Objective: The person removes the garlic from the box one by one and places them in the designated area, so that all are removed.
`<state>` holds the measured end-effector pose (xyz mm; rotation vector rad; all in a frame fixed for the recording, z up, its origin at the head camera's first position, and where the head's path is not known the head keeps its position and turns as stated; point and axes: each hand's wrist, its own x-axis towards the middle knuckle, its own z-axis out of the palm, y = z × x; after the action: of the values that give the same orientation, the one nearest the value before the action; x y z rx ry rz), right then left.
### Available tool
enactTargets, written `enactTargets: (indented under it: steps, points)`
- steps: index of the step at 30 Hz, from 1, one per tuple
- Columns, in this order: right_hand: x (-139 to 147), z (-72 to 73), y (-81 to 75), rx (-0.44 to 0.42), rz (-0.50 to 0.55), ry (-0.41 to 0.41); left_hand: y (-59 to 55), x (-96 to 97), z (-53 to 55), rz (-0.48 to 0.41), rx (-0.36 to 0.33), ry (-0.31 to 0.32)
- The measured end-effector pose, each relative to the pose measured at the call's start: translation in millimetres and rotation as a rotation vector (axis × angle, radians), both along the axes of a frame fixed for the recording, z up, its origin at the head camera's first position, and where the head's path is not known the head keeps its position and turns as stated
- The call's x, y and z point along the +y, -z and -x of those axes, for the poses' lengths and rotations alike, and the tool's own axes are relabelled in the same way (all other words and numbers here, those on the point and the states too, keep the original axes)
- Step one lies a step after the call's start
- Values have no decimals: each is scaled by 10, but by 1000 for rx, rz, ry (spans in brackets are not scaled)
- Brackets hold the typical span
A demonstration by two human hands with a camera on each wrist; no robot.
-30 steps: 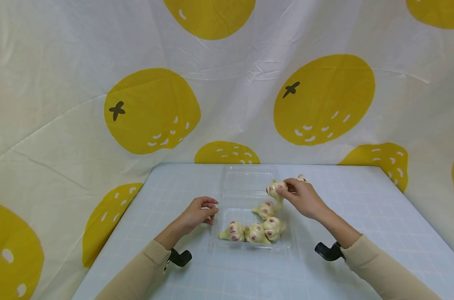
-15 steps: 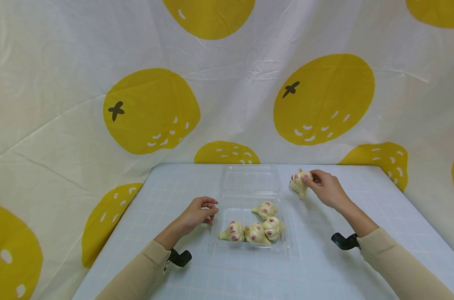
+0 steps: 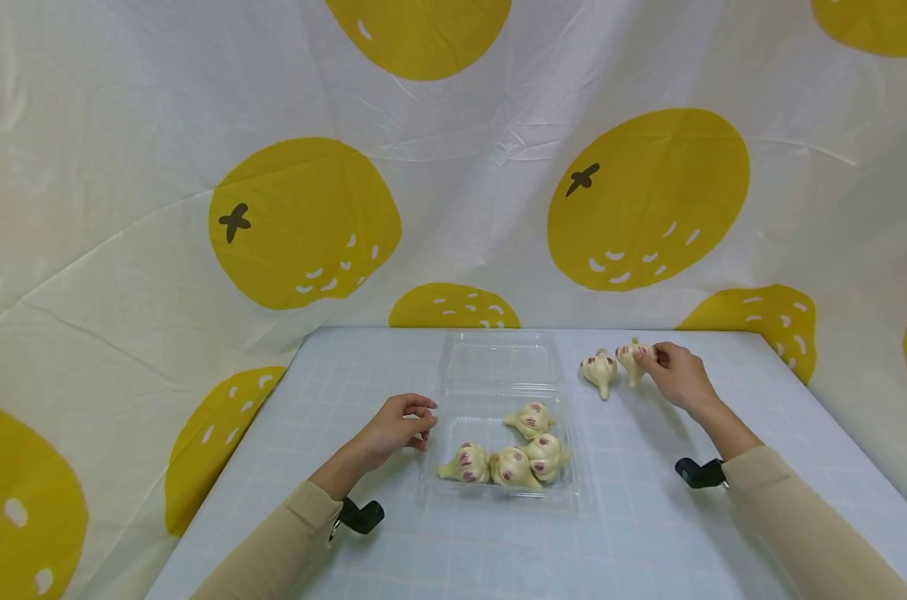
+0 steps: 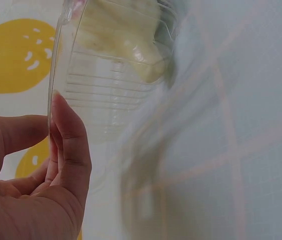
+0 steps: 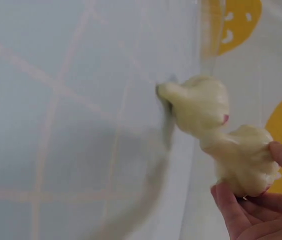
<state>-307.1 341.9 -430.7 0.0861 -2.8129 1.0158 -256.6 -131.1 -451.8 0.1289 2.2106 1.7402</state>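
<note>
My right hand [image 3: 681, 377] pinches a garlic bulb [image 3: 633, 358] between thumb and fingers at the back right. Just left of it, another garlic bulb [image 3: 599, 372] lies on the table; the right wrist view has the held garlic bulb [image 5: 245, 160] overlapping the lying one [image 5: 200, 105]. A clear plastic clamshell box [image 3: 453, 406] stands with its lid folded back, several garlic bulbs inside, such as one at the front left [image 3: 471, 463]. At the box's left edge is my left hand [image 3: 393, 427]; in the left wrist view its thumb and fingertips [image 4: 63, 105] pinch the rim.
The box's open lid [image 3: 498, 360] lies flat toward the back of the table [image 3: 461, 550]. Behind it hangs a white curtain [image 3: 468, 192] with yellow fruit prints. A black wrist mount [image 3: 699, 473] juts out under each forearm.
My right hand has carried a garlic bulb from above the box to the right, past the bulb lying on the table, now uncovered. The left hand has stayed at the box's edge.
</note>
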Motion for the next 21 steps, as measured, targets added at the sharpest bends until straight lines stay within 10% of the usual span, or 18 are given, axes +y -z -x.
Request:
enactTargets:
  steps: [21]
  points:
    - [159,207,243,-175,-40,87,-14,-11,-16,5,15,12]
